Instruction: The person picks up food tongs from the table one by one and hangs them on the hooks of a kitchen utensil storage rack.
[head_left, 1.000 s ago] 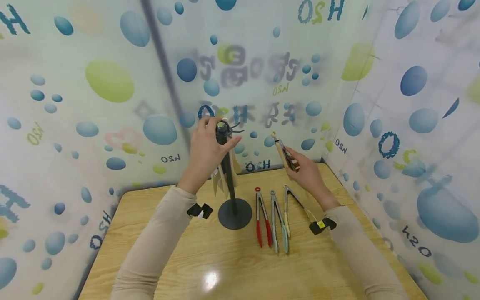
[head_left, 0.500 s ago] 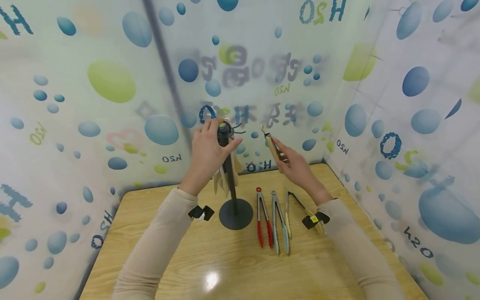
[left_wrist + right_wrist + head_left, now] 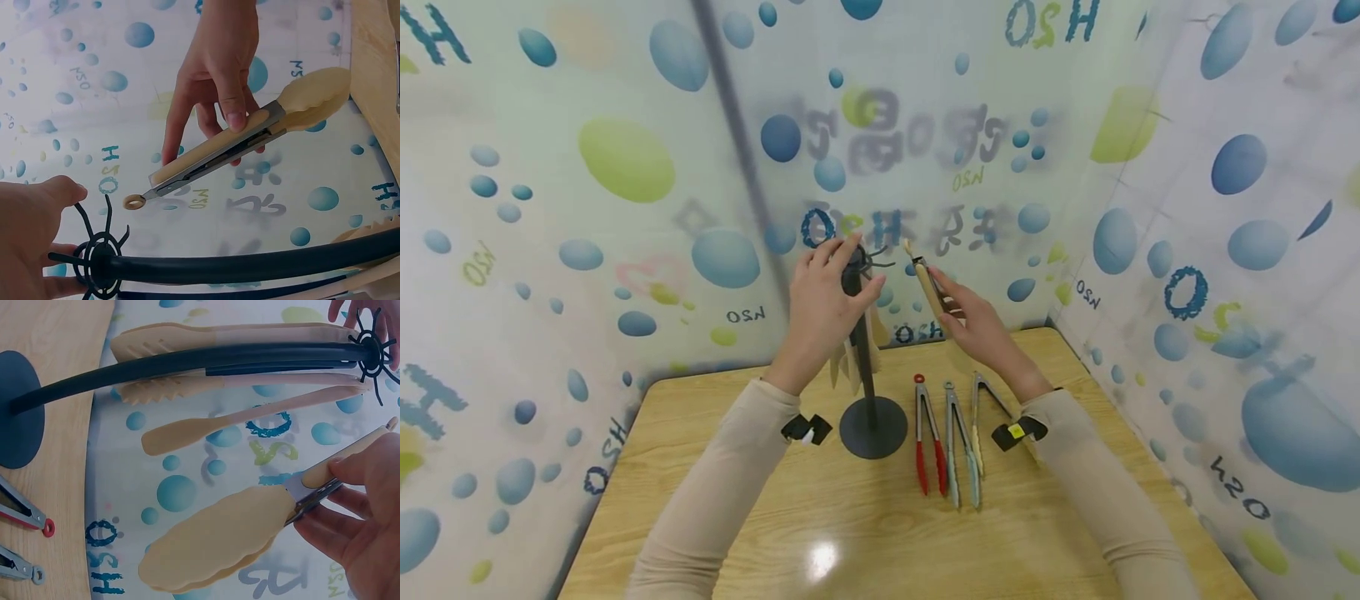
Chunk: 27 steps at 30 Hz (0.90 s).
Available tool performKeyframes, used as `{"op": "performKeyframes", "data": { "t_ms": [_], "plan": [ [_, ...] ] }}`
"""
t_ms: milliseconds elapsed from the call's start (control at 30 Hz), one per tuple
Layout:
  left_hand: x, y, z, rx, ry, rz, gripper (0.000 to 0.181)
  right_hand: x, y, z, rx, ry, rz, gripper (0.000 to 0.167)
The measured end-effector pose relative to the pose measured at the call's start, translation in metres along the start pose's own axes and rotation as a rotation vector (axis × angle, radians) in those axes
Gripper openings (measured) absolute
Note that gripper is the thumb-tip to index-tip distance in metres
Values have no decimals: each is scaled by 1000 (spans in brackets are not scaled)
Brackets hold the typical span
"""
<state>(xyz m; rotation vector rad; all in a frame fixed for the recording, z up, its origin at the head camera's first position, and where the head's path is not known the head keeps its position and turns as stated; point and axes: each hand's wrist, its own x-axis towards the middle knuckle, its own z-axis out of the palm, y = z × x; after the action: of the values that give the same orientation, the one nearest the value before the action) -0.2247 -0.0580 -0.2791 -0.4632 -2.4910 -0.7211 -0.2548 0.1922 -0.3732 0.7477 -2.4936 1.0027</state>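
a pair of cream-tipped tongs [image 3: 215, 147] was held in the air by the right hand [image 3: 981, 329], its thumb and fingers pinching the handle from opposite sides. the loop end pointed up and toward the hooks [image 3: 108, 212] of a black stand [image 3: 863, 367], near them but apart; the scalloped heads hung lower. the left hand [image 3: 826, 292] grasped the stand's top, thumb and fingers curved about the hook ring. a spatula [image 3: 184, 434] and a slotted utensil [image 3: 159, 339] hung by the post, heads downward. the stand was upright on a wooden table [image 3: 760, 500]. right of its base lay, in order, red-tipped tongs [image 3: 939, 462], pale blue tongs [image 3: 972, 467] and a second cream pair [image 3: 977, 433], partly hidden by the right sleeve [image 3: 1075, 442]. a wall covering [image 3: 722, 125] printed with blue and green spots stood behind.
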Motion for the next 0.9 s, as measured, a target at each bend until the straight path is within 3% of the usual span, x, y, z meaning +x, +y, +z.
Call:
{"op": "performKeyframes", "data": {
  "t_ms": [333, 900],
  "plan": [
    [0, -1, 0, -32, 5, 2, 67, 7, -8, 1, 3, 15, -31, 76],
    [-1, -6, 6, -72, 39, 17, 64, 10, -12, 4, 26, -23, -30, 78]
  ]
}}
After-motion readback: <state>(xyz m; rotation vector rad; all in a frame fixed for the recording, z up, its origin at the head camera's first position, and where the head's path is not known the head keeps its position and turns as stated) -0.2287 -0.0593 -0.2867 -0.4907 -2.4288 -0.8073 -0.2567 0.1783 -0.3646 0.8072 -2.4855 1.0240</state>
